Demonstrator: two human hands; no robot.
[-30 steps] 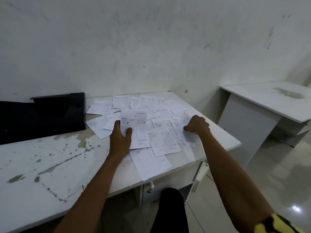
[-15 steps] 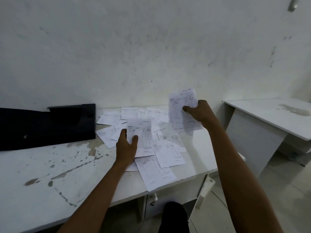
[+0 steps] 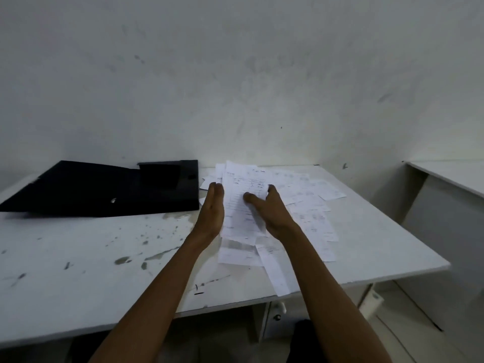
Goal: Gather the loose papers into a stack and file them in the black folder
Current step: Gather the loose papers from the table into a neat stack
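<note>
I hold a small stack of printed papers [image 3: 239,205] upright above the table, between both hands. My left hand [image 3: 213,213] presses flat against the stack's left edge. My right hand [image 3: 272,213] grips its right side, thumb across the front sheet. Several loose papers [image 3: 311,205] lie scattered on the white table to the right of and below the stack. The black folder [image 3: 104,189] lies open at the table's back left, just left of my left hand.
The white table [image 3: 104,258] is stained and scuffed on its left half. A bare wall stands right behind it. A second white desk [image 3: 450,176] sits to the right across a gap. Drawers show under the table's front edge.
My right hand brought its lifted sheet left onto the papers in my left hand. Both hands now hold one stack, raised off the table. The view has shifted right and nearer.
</note>
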